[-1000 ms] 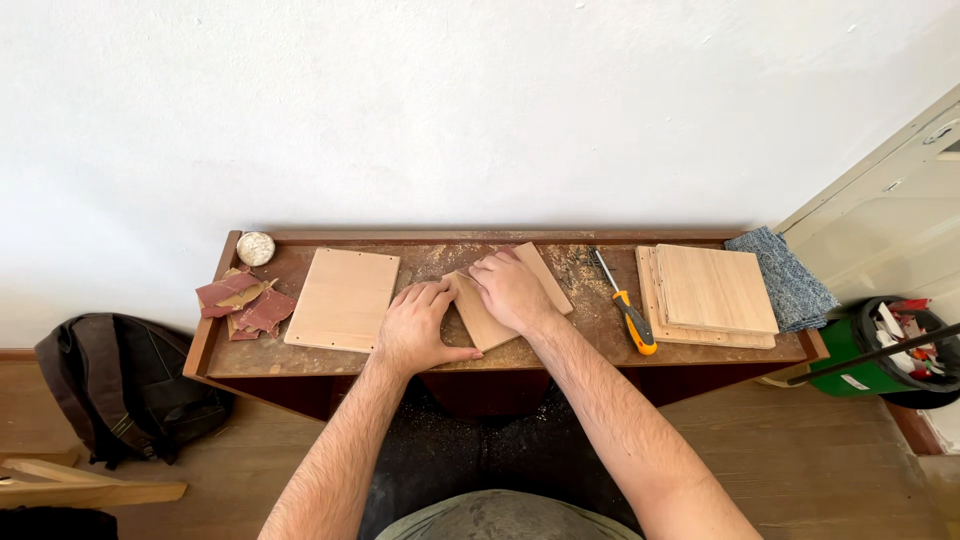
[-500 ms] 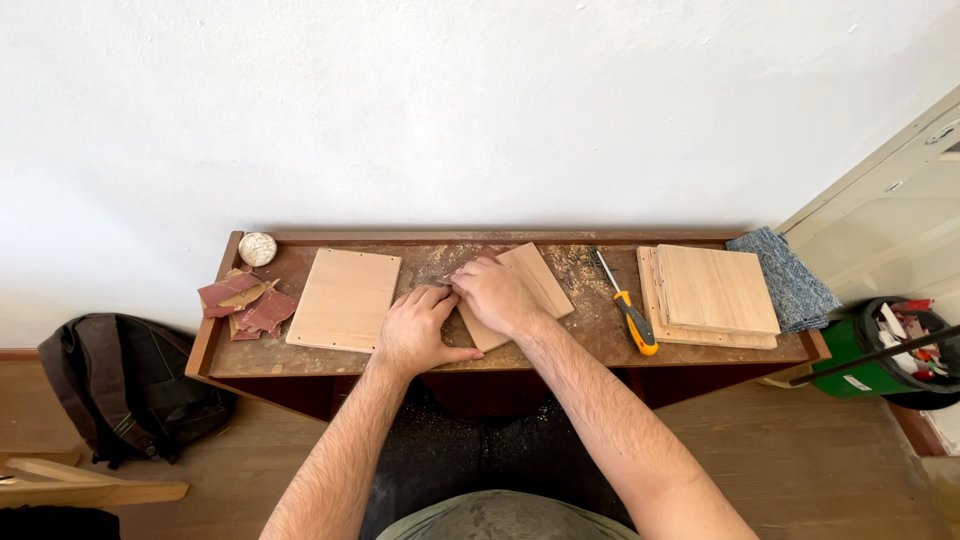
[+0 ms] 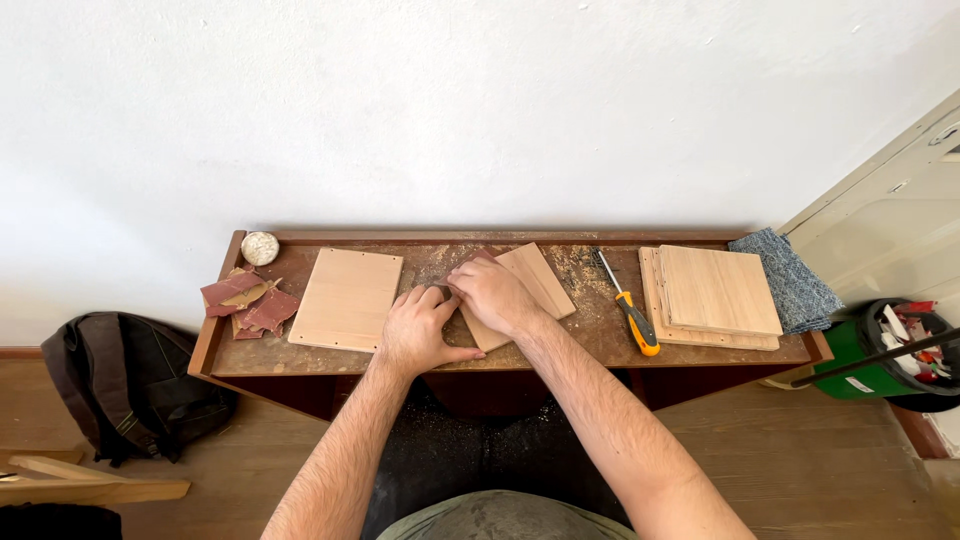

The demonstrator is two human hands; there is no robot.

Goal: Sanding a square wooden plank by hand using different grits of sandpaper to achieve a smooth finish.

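A small light wooden panel (image 3: 540, 285) lies tilted on the dusty brown workbench (image 3: 600, 350), near the middle. My right hand (image 3: 492, 293) presses down on the panel's left part, fingers curled over a bit of reddish sandpaper (image 3: 486, 254) that peeks out past the knuckles. Touching it on the left, my left hand (image 3: 422, 330) lies on the bench, with fingertips against the panel's left edge and the thumb stretched along its lower corner.
A larger light board (image 3: 346, 298) lies left of my hands, beside torn red sandpaper scraps (image 3: 248, 300) and a small round tin (image 3: 260, 248). To the right are an orange-handled screwdriver (image 3: 628, 310), stacked boards (image 3: 712, 296) and a blue cloth (image 3: 790, 280). A dark backpack (image 3: 130, 385) sits on the floor.
My right hand has slid left and toward me across the panel, closing up against my left hand. The left hand has barely moved.
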